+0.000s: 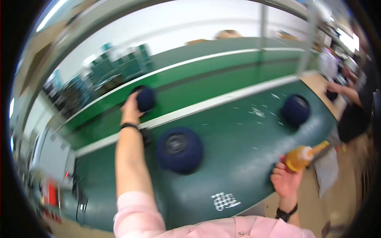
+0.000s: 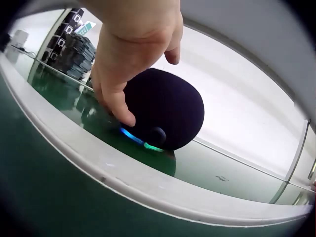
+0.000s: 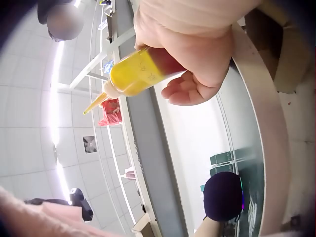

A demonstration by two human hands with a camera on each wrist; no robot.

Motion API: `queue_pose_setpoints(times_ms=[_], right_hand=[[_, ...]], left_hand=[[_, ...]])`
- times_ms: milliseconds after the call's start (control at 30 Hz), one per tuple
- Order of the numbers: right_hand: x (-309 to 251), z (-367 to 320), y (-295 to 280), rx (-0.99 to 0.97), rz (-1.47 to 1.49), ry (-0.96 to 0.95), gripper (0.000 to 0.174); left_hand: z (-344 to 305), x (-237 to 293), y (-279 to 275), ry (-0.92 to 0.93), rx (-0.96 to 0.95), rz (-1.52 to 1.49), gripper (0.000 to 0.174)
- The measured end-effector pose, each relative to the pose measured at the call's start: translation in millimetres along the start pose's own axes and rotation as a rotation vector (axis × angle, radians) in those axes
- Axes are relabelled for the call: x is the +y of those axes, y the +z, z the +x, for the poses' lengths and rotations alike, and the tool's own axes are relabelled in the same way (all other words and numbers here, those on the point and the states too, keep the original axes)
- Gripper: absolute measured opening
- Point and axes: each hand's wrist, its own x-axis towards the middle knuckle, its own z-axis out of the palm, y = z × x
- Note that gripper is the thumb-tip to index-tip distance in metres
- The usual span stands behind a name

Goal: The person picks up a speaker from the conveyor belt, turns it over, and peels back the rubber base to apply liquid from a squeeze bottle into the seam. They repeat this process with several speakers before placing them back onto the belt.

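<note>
My left hand [image 1: 131,108] grips a round dark blue speaker [image 1: 146,99] over the green surface beyond the white rail. In the left wrist view, the fingers of that hand [image 2: 133,54] curl over one side of the speaker [image 2: 168,106], and blue and green light glows at its lower edge. My right hand [image 1: 286,183] holds a yellow squeeze bottle [image 1: 297,158] near the table's front edge. From the right wrist, the hand [image 3: 200,57] wraps the bottle [image 3: 136,73], whose thin nozzle points away from the palm. Part of the bottle is hidden in the palm.
On the green table [image 1: 230,146] stand two more round blue speakers, one [image 1: 179,150] near the middle and one [image 1: 295,110] at the right. A white rail [image 1: 222,102] runs behind them. A grey box [image 1: 53,154] is at the left; a person [image 1: 357,91] is at the far right.
</note>
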Motion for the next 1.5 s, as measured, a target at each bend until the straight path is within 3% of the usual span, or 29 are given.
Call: queue_pose_setpoints(times_ms=[33, 67, 167, 233, 400, 533, 633, 700, 767, 833, 867, 900, 933, 967, 1033, 1100, 1167, 1267, 1333, 1367, 1433, 1500], right_hand=[[1, 0, 1, 0.004, 0.000, 0.006, 0.061], [2, 0, 6, 0.039, -0.019, -0.006, 0.061], [5, 1, 16, 0.110, -0.064, -0.058, 0.061], [5, 1, 14, 0.142, -0.094, -0.040, 0.060], [4, 2, 12, 0.135, -0.090, -0.016, 0.059], [4, 1, 15, 0.123, -0.102, -0.009, 0.060], [3, 1, 13, 0.096, -0.096, 0.005, 0.061], [5, 1, 13, 0.119, -0.101, 0.007, 0.062], [5, -2, 12, 0.151, -0.110, 0.004, 0.062], [6, -6, 10, 0.090, -0.126, -0.016, 0.064], [6, -10, 9, 0.089, -0.123, 0.002, 0.064], [5, -12, 9, 0.076, -0.111, -0.015, 0.064], [6, -12, 8, 0.063, -0.095, -0.022, 0.064], [8, -14, 8, 0.053, -0.093, -0.059, 0.063], [11, -16, 10, 0.044, -0.121, -0.097, 0.060], [13, -18, 11, 0.046, -0.135, -0.098, 0.060], [13, -21, 13, 0.048, -0.156, -0.135, 0.059], [12, -29, 13, 0.049, -0.159, -0.107, 0.058], [11, -34, 13, 0.043, -0.156, -0.076, 0.058], [11, -37, 12, 0.042, -0.155, -0.071, 0.058], [9, -42, 11, 0.060, -0.142, -0.063, 0.059], [7, -47, 8, 0.074, -0.138, -0.053, 0.059]], left_hand=[[20, -7, 1, -0.062, 0.003, 0.026, 0.057], [34, -12, -2, -0.104, -0.130, -0.011, 0.058], [69, -14, -4, -0.245, 0.068, 0.025, 0.075], [61, -8, -11, -0.272, 0.067, 0.013, 0.077], [26, 11, -75, -0.265, -0.194, -0.006, 0.066], [-62, 16, -134, -0.173, -0.081, 0.171, 0.070], [-108, 2, -179, -0.251, -0.090, 0.258, 0.069], [-131, -4, -203, -0.289, -0.195, 0.251, 0.066], [-169, -3, -196, -0.266, -0.212, 0.240, 0.065], [-190, 1, -191, -0.005, -0.006, 0.371, 0.069], [-179, -4, -195, 0.262, 0.127, 0.537, 0.067], [-150, -18, -212, 0.686, 0.137, 0.612, 0.058], [-186, 3, -176, 0.807, 0.140, 0.734, 0.049], [-212, 12, -142, 0.865, 0.012, 0.568, 0.045], [-238, 15, -99, 0.880, -0.223, 0.525, 0.032], [-254, 19, -59, 0.808, -0.310, 0.675, 0.023], [-246, 16, -29, 0.827, -0.383, 0.653, 0.025], [-223, 23, 1, 0.875, -0.379, 0.862, 0.030], [-212, 30, 16, 0.998, -0.674, 1.022, 0.032], [-208, 31, 22, 0.996, -0.669, 1.025, 0.032], [-204, 33, 33, 1.032, -0.846, 1.418, 0.033], [-209, 29, 39, 1.094, -0.837, 1.463, 0.031]])
